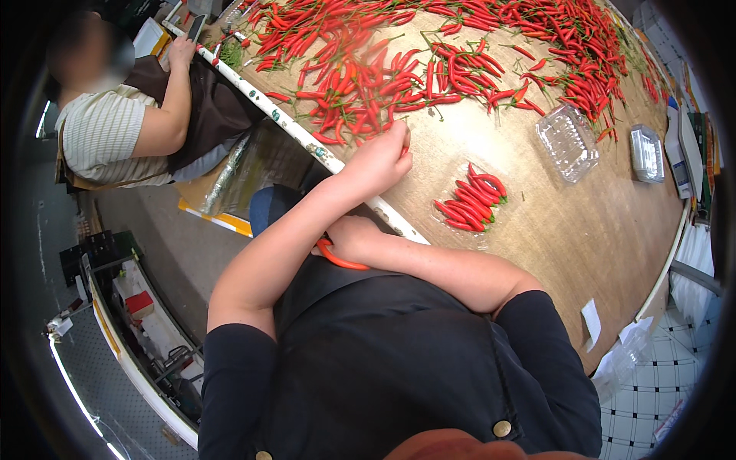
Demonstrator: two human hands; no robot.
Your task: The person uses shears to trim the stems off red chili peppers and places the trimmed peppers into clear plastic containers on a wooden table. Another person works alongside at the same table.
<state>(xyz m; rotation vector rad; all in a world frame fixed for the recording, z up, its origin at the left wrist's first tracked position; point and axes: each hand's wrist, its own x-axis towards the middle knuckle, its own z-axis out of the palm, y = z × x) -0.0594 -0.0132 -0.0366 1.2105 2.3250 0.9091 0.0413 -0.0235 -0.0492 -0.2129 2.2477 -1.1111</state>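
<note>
My left hand [391, 158] is over the table edge, fingers closed on a red chili pepper [405, 151], of which only a bit shows. Close to my apron, below the left forearm, my right hand [352, 238] grips an orange curved handle [343, 263], apparently of scissors; the rest is hidden. Right of my left hand, several red chilies [474, 198] lie side by side in a clear plastic tray [445, 230]. A large loose heap of red chilies with green stems [581, 63] spreads over the far part of the wooden table [552, 253].
An empty clear plastic container [566, 144] and stacked clear containers [647, 154] stand at the right. A white table rail [270, 112] runs diagonally past my left forearm. A co-worker [115, 126] sits at upper left, holding a phone [197, 27]. White paper [590, 325] lies lower right.
</note>
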